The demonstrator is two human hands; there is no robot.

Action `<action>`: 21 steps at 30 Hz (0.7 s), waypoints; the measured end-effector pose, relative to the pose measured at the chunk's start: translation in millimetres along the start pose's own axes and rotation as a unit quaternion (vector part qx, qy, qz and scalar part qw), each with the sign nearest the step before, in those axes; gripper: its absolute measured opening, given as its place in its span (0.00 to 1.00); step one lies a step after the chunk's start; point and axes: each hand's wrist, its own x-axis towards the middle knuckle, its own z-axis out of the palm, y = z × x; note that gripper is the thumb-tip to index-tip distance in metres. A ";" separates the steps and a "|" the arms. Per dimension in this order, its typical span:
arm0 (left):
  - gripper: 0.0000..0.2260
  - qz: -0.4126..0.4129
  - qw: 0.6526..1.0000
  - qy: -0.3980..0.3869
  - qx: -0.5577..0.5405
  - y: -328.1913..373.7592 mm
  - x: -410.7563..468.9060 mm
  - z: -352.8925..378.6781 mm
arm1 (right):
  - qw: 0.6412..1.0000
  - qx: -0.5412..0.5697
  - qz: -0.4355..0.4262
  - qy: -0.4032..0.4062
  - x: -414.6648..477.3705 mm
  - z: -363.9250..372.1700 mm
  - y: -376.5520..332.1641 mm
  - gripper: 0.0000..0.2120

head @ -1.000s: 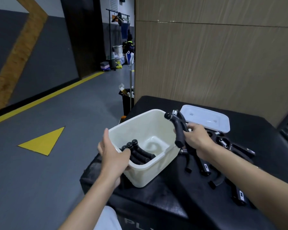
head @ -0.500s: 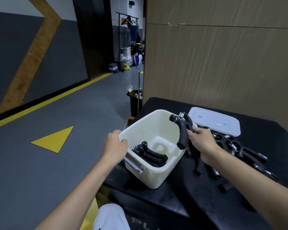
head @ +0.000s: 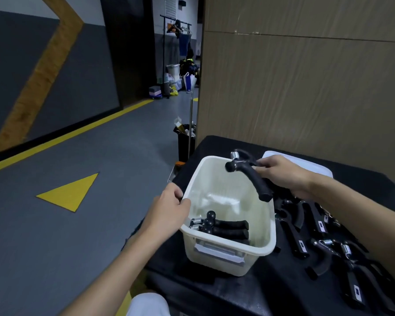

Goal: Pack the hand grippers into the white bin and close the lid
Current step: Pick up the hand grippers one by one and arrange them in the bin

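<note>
A white bin (head: 255,247) stands open on a black padded surface (head: 237,293). My left hand (head: 167,208) grips its left rim. My right hand (head: 283,174) holds a black hand gripper (head: 251,174) with a metal spring over the bin's far right corner. A couple of hand grippers (head: 221,226) lie inside the bin at its near end. Several more hand grippers (head: 328,242) are scattered on the surface to the right of the bin. The white lid (head: 322,169) lies flat behind my right hand, partly hidden by it.
A wooden wall panel (head: 306,87) rises right behind the black surface. A black waste bin (head: 186,140) and a thin metal pole (head: 190,124) stand at the surface's far left corner. Grey floor with a yellow triangle (head: 69,192) lies to the left.
My right hand has carried the hand gripper from beside the bin's right wall up and over its far right corner. My left hand keeps its hold on the rim, and the bin has turned.
</note>
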 end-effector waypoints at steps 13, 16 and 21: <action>0.08 0.419 0.904 -0.073 0.039 37.6 74.9 0.3 | 0.990 -0.005 -0.002 -0.144 50.1 27.9 5.0 0.02; 0.06 0.397 0.915 -0.077 0.009 35.3 72.9 4.3 | 0.990 -0.027 -0.035 -0.132 51.4 22.0 -2.6 0.12; 0.08 0.373 0.923 -0.089 -0.008 29.8 71.7 14.8 | 0.944 -0.226 -0.136 -0.197 33.6 16.8 -25.0 0.07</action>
